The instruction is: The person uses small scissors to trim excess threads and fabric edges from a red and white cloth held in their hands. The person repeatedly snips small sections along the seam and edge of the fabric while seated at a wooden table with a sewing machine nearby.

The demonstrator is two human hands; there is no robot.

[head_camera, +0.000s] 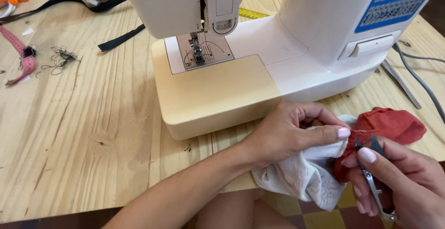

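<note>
My left hand (pixel 289 131) pinches a piece of white fabric (pixel 301 175) joined to red fabric (pixel 394 124) at the table's near right edge, thumb pressed by a red thread. My right hand (pixel 403 182) holds small metal thread snips (pixel 373 182), their tips at the thread where the red and white cloth meet. A white and cream sewing machine (pixel 222 90) stands just beyond both hands, its needle and presser foot (pixel 198 53) bare.
A pink measuring tape (pixel 21 55) and a tangle of dark thread (pixel 60 60) lie at the far left. Black straps (pixel 120 39) lie behind the machine's left side. Grey cables (pixel 419 78) and a metal tool (pixel 401 84) run along the right. The wooden table (pixel 92 131) ends near me.
</note>
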